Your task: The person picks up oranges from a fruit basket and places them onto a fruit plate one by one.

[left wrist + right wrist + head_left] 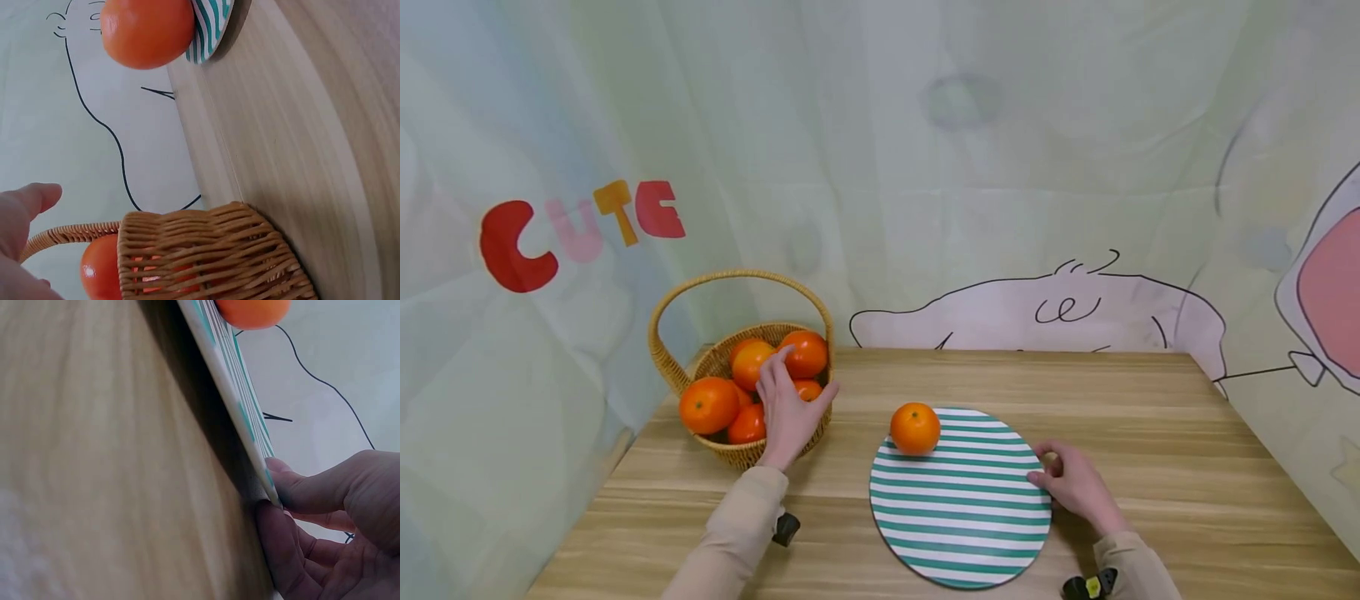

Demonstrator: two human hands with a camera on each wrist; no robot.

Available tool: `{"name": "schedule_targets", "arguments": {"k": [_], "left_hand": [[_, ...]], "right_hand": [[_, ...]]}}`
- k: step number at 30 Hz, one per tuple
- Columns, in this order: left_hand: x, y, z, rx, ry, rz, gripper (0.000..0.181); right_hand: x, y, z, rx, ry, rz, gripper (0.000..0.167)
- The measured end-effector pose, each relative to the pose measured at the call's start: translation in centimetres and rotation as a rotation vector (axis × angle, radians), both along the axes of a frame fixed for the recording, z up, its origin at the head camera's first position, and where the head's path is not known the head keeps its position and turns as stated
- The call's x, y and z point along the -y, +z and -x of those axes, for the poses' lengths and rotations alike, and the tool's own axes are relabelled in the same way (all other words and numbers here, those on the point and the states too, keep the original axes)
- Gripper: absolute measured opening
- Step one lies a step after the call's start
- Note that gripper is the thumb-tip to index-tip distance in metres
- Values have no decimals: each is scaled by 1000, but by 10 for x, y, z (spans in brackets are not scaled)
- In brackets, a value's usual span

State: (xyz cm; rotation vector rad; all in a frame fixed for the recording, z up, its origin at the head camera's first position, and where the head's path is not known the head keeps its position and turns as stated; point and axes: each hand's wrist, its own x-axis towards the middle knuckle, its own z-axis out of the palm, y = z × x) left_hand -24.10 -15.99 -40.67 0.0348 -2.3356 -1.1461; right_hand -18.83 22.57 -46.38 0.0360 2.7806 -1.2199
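Together, two bare hands in pale sleeves work over a wood-grain table [1157, 433]. At left, a woven wicker basket [741, 455] with a tall arched handle [737, 273] holds a heap of glossy oranges [708, 406], its walls stopping them from rolling away. The left hand [788, 417] reaches over its near right side, palm down, fingers spread over the heap and thumb held well apart from them — it has no fruit clasped.

To the right of the basket lies a round board with green and white stripes [962, 517]. A single orange [915, 429] sits on it at the far left edge, stem mark upward. The right hand [1078, 485] clamps the opposite edge, thumb above and curled fingers below, a grip that probably steadies the board. The right wrist view shows a dark band beneath that edge — perhaps the rim is slightly raised, though shadow makes it hard to be sure.

The left hand hides part of the heap, so the fruit cannot be fully counted, and whether its fingertips actually touch an orange is unclear. The left wrist view cuts off most of that hand, leaving mainly the thumb.
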Motion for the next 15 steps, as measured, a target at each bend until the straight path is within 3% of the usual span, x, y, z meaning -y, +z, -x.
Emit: {"name": "schedule_targets", "arguments": {"k": [5,15], "left_hand": [[3,4,10,6,55,61,81],[6,13,29,179,89,157,88]], "right_hand": [[-1,-1,1,4,-2,-6,37],[-1,-2,1,6,-6,-11,36]]}}
